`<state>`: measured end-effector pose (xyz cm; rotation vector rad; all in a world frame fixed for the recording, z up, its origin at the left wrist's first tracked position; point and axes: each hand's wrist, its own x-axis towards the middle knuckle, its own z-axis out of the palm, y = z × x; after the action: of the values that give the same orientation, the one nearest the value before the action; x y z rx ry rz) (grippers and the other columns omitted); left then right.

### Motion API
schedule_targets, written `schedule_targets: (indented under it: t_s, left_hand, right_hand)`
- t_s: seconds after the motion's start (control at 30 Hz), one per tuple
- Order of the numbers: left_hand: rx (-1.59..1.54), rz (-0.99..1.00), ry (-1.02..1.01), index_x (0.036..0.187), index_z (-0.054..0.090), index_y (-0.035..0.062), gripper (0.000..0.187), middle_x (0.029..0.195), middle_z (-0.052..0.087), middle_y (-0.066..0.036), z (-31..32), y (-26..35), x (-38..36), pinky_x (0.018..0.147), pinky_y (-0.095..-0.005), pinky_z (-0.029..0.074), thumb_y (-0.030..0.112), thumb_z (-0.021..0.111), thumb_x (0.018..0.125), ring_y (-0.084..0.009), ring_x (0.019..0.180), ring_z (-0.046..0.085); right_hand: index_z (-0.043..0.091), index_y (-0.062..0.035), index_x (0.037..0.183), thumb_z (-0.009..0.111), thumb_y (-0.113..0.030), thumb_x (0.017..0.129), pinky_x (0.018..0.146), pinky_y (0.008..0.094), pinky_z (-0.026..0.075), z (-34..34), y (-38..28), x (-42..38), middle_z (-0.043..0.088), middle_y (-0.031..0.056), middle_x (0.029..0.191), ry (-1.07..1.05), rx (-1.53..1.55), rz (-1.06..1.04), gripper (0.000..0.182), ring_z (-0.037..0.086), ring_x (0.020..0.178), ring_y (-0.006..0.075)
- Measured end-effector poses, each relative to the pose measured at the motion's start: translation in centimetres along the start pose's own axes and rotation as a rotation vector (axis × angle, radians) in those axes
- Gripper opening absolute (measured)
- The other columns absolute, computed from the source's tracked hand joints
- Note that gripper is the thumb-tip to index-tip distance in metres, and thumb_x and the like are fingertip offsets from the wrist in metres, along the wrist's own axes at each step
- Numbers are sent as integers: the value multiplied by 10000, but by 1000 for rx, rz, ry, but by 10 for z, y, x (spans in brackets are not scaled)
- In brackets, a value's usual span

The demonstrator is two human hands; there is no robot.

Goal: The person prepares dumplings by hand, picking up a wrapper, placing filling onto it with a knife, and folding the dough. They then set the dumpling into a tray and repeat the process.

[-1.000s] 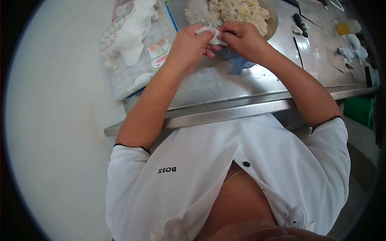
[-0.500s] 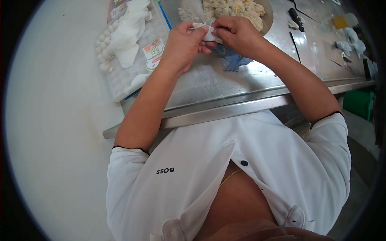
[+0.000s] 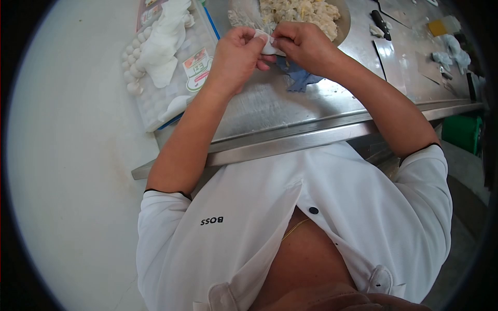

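Between my two hands is a small white dumpling [image 3: 269,49], its wrapper partly covered by my fingers. My left hand [image 3: 237,54] cups it from the left, with the thumb pressed on its top edge. The fingers of my right hand [image 3: 303,45] pinch its right edge. Just beyond my hands sits a metal bowl [image 3: 343,26] of pale, chunky filling [image 3: 301,13]. Some clear plastic [image 3: 244,14] lies at its left side. A crumpled blue cloth [image 3: 301,78] rests on the table below my right hand.
On the left, a tray [image 3: 150,124] carries rows of round white dumplings [image 3: 133,65] and a stack of white wrappers [image 3: 160,54]. The steel table [image 3: 249,111] has a raised front edge. To the right lie a black-handled tool [image 3: 381,23], plastic bags [image 3: 456,52] and a yellow-filled container [image 3: 444,27].
My right fingers still pinch the dumpling's edge, with only a slight shift of the wrapper. Both arms stay nearly in place.
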<state>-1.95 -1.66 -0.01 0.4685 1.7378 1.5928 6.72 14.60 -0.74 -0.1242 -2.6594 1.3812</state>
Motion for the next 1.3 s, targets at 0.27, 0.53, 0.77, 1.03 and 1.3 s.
schedule_targets:
  t_s: [0.27, 0.53, 0.77, 1.03, 1.3]
  left_hand:
    - [75, -35, -39, 1108, 602, -39, 245, 916, 673, -105, 0, 6, -3, 590, -245, 526, 150, 573, 955, -188, 754, 696]
    - [149, 51, 12, 1105, 583, -48, 258, 914, 662, -88, 3, 1, -2, 555, -244, 526, 165, 572, 960, -178, 752, 693]
    - [188, 37, -6, 1102, 586, -45, 267, 940, 657, -95, 3, 7, -3, 558, -245, 522, 182, 561, 965, -177, 752, 693]
    - [-432, -296, -262, 1198, 522, -24, 338, 1054, 628, -132, -5, 4, 1, 634, -296, 521, 240, 400, 1026, -251, 857, 682]
    - [-429, -195, -247, 1193, 519, -44, 314, 1056, 622, -143, -11, -1, 6, 676, -299, 506, 187, 387, 1026, -227, 851, 650]
  right_hand:
    - [617, -3, 896, 593, -136, 872, 685, 387, 490, 3, 4, -1, 633, 159, 777, 63, -43, -77, 137, 615, 726, 297]
    - [627, 0, 960, 605, -106, 880, 687, 343, 484, -3, -1, -2, 630, 137, 788, -39, -148, -77, 135, 615, 732, 226]
    - [642, -15, 949, 603, -140, 869, 665, 378, 494, 0, 4, -1, 641, 156, 768, 68, -86, -127, 154, 629, 698, 290]
    - [660, -10, 967, 604, -139, 909, 593, 233, 464, -5, 9, 5, 621, 6, 737, -77, 356, 93, 152, 569, 663, 67]
    - [678, -5, 1039, 613, -248, 908, 666, 241, 525, -26, 3, 3, 659, 44, 829, -233, 599, 255, 283, 618, 718, 108]
